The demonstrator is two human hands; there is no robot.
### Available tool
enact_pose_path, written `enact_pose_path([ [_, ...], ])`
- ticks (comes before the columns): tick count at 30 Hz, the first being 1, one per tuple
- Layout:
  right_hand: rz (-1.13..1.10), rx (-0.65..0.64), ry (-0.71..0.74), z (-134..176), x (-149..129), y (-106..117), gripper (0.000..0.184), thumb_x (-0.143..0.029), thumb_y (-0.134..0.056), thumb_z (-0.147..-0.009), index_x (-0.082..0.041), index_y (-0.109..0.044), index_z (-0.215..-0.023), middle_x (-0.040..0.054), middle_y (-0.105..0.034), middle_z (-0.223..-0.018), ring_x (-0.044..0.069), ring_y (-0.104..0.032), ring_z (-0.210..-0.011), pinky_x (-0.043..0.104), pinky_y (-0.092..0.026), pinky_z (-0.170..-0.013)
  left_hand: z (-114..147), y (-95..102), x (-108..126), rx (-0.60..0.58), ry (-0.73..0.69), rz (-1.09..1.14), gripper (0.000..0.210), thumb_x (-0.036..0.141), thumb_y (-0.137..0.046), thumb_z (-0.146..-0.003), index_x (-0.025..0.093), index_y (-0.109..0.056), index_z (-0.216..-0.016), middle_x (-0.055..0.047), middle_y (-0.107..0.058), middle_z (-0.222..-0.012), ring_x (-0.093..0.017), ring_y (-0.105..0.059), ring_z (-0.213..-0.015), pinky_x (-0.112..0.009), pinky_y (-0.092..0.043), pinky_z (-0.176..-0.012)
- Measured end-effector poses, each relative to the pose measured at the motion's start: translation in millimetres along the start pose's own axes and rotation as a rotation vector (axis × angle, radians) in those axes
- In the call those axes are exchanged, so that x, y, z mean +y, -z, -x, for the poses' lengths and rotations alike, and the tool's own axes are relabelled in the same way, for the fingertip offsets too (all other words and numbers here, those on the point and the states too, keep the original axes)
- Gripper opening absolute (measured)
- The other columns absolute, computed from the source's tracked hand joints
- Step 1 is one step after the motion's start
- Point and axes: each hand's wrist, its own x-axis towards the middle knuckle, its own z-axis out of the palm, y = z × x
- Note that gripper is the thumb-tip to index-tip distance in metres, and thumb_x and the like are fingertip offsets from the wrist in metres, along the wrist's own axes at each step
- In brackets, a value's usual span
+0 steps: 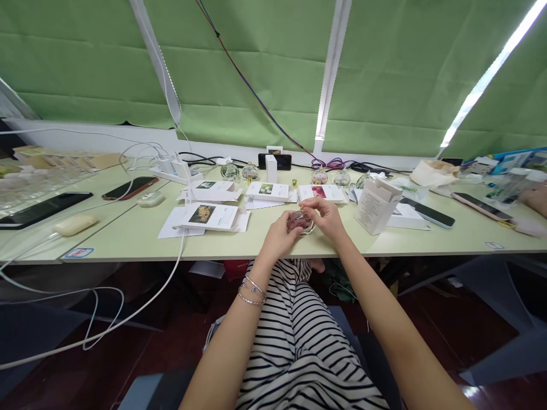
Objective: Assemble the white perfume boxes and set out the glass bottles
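My left hand (279, 232) is closed round a small round glass bottle (298, 221) with dark pinkish contents, held at the table's front edge. At the bottle's gold-coloured neck, the fingers of my right hand (327, 220) are pinched together; they partly hide the top. Just beyond lies a flat white box (321, 192) with a pink flower picture. An upright white carton (376, 205) with printed text, its top flaps up, stands to the right of my right hand. Left of my hands rests another flat white box (213, 216) with a yellow flower picture.
Several round glass bottles, one of them a clear bottle (229, 171), line the back edge. A dark phone (285, 162) leans behind a slim white box (271, 169). White cables run from a power strip (173, 168) across the left side. Another person's hand (535, 200) shows at far right.
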Motion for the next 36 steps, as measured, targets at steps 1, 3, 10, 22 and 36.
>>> enact_pose_path([
  [1, -0.012, -0.005, -0.004, -0.2, 0.3, 0.1, 0.015, -0.036, -0.058, -0.079, -0.022, -0.064, -0.084, 0.0038, -0.068, -0.089, 0.017, -0.062, -0.087, 0.033, -0.049, -0.080, 0.1, 0.1, 0.1, -0.001, 0.001, -0.003, 0.035, 0.023, -0.056, -0.078, 0.020, -0.047, -0.111, -0.005, -0.065, -0.103, -0.021, -0.060, -0.091, -0.035, -0.045, -0.082],
  [3, -0.046, -0.016, -0.020, -0.8, 1.0, 0.6, 0.015, -0.036, -0.059, -0.078, -0.022, -0.063, -0.083, 0.0039, -0.069, -0.089, 0.017, -0.063, -0.086, 0.033, -0.050, -0.079, 0.2, 0.5, 0.4, -0.005, 0.006, -0.009, 0.035, 0.024, -0.056, -0.078, 0.020, -0.047, -0.111, -0.006, -0.065, -0.102, -0.021, -0.060, -0.090, -0.035, -0.046, -0.081],
  [10, -0.044, -0.047, -0.091, -5.7, -0.5, 4.6, 0.020, -0.040, -0.061, -0.076, -0.020, -0.062, -0.080, 0.0037, -0.070, -0.085, 0.017, -0.064, -0.076, 0.032, -0.051, -0.073, -0.6, 0.2, -0.3, -0.006, 0.008, -0.022, 0.034, 0.024, -0.056, -0.078, 0.021, -0.048, -0.110, -0.005, -0.065, -0.102, -0.022, -0.060, -0.089, -0.036, -0.046, -0.081],
  [22, 0.005, -0.186, -0.003, -18.5, -2.9, 16.3, 0.021, -0.039, -0.055, -0.080, -0.021, -0.061, -0.091, 0.0041, -0.067, -0.092, 0.017, -0.062, -0.086, 0.033, -0.049, -0.078, 1.2, 0.7, 1.5, -0.008, 0.028, 0.015, 0.032, 0.022, -0.056, -0.078, 0.021, -0.048, -0.109, -0.005, -0.065, -0.104, -0.022, -0.060, -0.094, -0.037, -0.046, -0.085],
  [36, 1.000, -0.328, -0.305, -151.0, 91.2, -25.1, 0.033, -0.012, -0.055, -0.073, -0.018, -0.067, -0.104, 0.0115, -0.065, -0.109, 0.026, -0.057, -0.101, 0.039, -0.043, -0.088, 4.3, -2.3, -4.6, 0.002, 0.002, 0.082, 0.030, 0.019, -0.056, -0.077, 0.021, -0.049, -0.106, -0.005, -0.065, -0.106, -0.022, -0.060, -0.096, -0.035, -0.046, -0.085],
])
